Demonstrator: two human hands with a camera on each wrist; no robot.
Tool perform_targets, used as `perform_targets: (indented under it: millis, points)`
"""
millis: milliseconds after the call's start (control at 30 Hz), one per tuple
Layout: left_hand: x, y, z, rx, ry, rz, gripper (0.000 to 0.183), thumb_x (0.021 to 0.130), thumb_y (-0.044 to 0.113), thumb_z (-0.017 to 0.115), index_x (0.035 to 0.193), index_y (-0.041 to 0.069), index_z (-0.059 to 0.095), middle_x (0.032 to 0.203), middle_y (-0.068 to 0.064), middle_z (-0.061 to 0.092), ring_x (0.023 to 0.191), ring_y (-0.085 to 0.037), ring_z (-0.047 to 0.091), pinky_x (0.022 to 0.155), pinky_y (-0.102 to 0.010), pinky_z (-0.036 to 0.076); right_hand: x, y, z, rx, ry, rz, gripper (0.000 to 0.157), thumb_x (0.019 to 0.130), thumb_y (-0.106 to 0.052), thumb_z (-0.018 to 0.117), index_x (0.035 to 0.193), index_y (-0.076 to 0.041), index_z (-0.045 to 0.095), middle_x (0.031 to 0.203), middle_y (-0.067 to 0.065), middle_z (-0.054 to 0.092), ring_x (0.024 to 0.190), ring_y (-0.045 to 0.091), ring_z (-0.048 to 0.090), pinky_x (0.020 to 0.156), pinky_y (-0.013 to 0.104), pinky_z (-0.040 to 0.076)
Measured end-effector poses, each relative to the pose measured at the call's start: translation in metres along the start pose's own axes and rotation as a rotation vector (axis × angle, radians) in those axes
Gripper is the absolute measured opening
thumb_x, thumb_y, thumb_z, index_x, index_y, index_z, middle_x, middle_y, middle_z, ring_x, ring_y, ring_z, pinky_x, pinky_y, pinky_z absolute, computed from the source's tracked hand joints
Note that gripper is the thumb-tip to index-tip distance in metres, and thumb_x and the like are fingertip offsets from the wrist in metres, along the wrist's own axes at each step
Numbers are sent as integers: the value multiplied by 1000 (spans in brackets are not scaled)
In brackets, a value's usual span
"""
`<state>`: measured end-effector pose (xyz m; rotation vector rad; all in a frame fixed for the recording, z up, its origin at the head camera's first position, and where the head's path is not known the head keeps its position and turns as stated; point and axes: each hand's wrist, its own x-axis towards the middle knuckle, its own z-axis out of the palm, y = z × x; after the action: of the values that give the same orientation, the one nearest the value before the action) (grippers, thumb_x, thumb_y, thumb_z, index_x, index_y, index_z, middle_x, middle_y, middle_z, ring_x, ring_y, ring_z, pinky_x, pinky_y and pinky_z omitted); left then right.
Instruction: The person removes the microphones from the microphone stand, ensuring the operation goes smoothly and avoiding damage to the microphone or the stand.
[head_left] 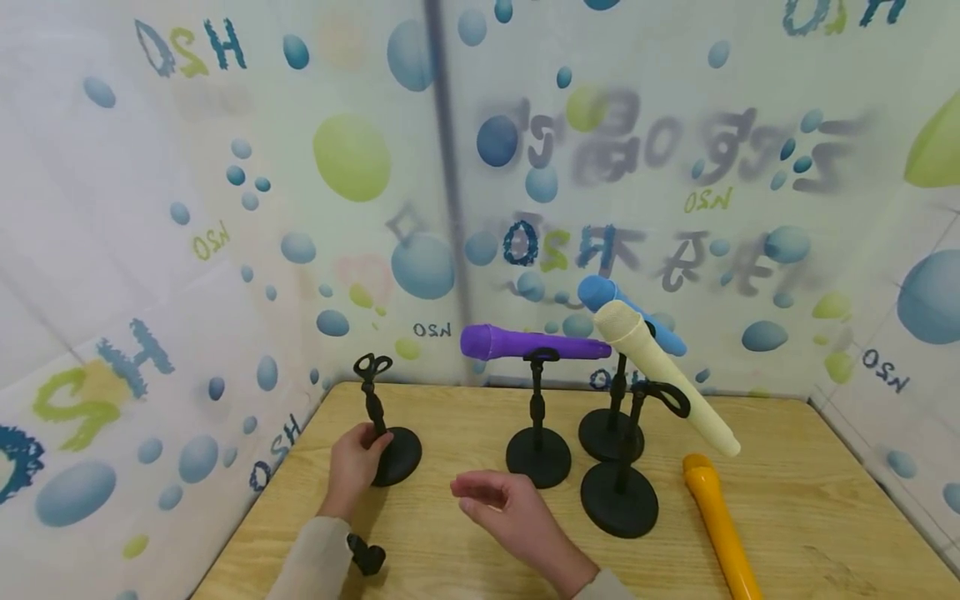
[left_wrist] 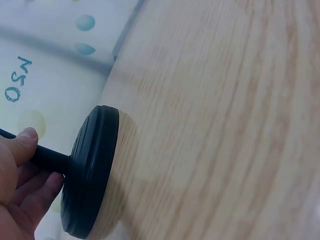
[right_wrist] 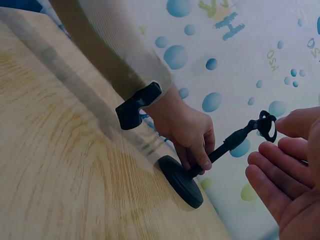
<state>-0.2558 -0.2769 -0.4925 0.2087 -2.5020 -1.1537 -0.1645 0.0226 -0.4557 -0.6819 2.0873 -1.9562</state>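
At the left of the head view, my left hand (head_left: 354, 467) grips the lower pole of a black microphone stand (head_left: 373, 408), thumb and fingers around it just above the round base. The stand's clip at the top holds no microphone. Close up in the left wrist view, the disc base (left_wrist: 90, 172) is at the wooden tabletop, with the fingers (left_wrist: 42, 197) by the pole. My right hand (head_left: 517, 517) is over the table, right of that stand, its fingers loosely bent and holding nothing. In the right wrist view its fingertips appear near the stand's clip (right_wrist: 267, 126).
A purple microphone (head_left: 536, 343), a blue one (head_left: 660, 333) and a cream one (head_left: 667, 375) rest on black stands to the right. An orange microphone (head_left: 716, 525) lies on the table (head_left: 465, 567). Patterned curtains (head_left: 360, 275) enclose the back and sides.
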Motion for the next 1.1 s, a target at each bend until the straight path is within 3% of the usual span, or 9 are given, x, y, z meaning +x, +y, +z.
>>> perform_targets:
  millis: [133,367,500,1100]
  points:
    - [3,1,3,-15,-3,7,24,102,13,76,117,-6,74,112,-26,78,107,-43,75,97,-57,59,7,3,-1,-15,13,-14,28,105,-13,72,131,-2,75,130,20,77,122,39,73,98,27,61]
    - [5,-3,4,-6,8,-16,23,102,13,76,116,-5,74,112,-26,78,107,-42,74,98,-58,59,14,16,-4,-13,56,-3,28,104,-12,72,129,2,74,130,24,76,118,32,76,93,24,62]
    - [6,-4,4,0,4,-9,23,103,13,75,117,-5,74,112,-26,78,107,-42,74,97,-58,59,15,23,-7,-13,83,-9,29,104,-10,73,128,4,74,129,27,75,117,36,76,93,25,63]
    - [8,-2,7,-12,10,-17,25,103,14,75,119,-5,73,115,-25,77,108,-42,74,97,-58,59,11,18,-23,-40,150,-6,27,103,-11,74,127,3,75,126,24,77,114,32,76,92,24,62]
